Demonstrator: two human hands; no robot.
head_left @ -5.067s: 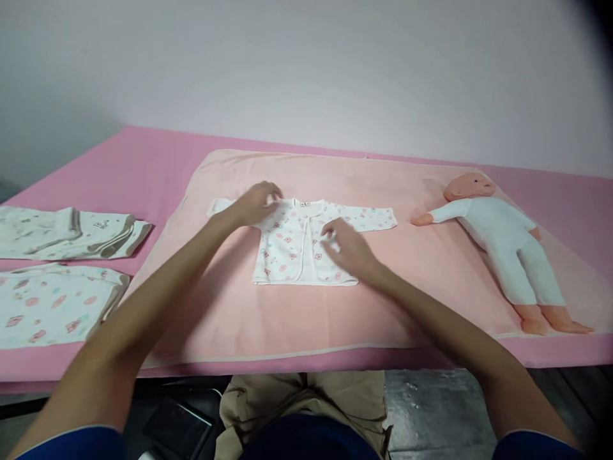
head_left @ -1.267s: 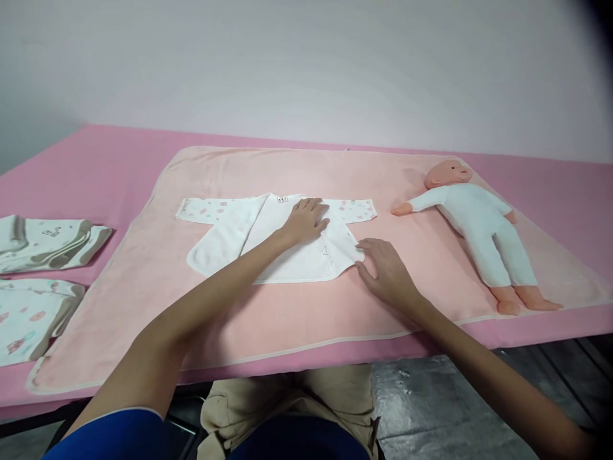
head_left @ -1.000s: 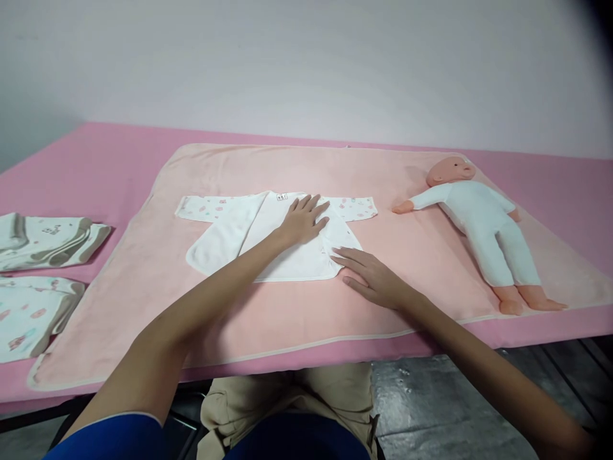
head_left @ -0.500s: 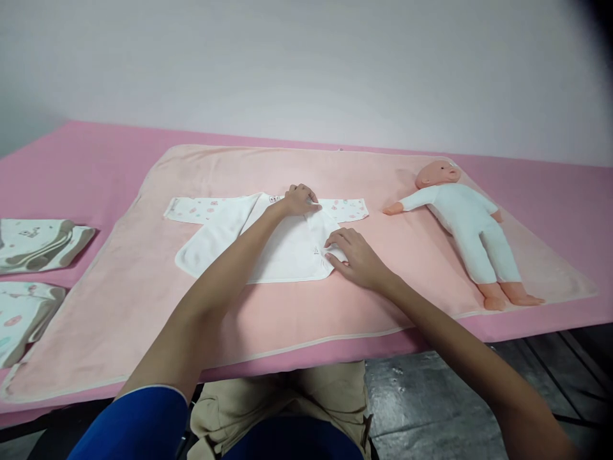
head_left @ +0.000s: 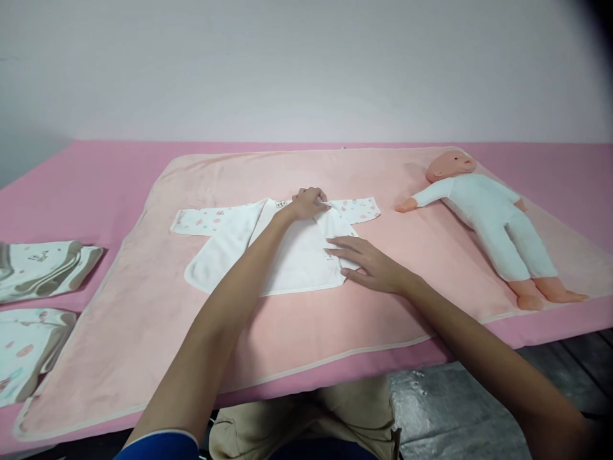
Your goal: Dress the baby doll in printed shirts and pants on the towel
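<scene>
A white baby shirt (head_left: 297, 262) with patterned sleeves lies spread on a pale pink blanket (head_left: 158, 345), its front flaps folded outward. At the top edge of the shirt, by the right-hand shoulder, my left hand (head_left: 310, 203) has its fingers bent and closed on the fabric; the fingertips are partly hidden. My right hand (head_left: 376, 263) rests on the right-hand flap, palm down with the fingers spread. A baby doll (head_left: 493, 211) in a white body suit lies on its back to the right, apart from both hands.
Folded printed baby clothes (head_left: 43, 265) lie at the left, with another folded printed bundle (head_left: 29, 358) nearer the front. The blanket covers much of a pink table (head_left: 110, 172). A pale wall (head_left: 306, 70) stands behind it.
My right hand has flattened and spread its fingers over the shirt's right flap, where they were more curled. The left hand stays at the shoulder. The whole view has shifted slightly.
</scene>
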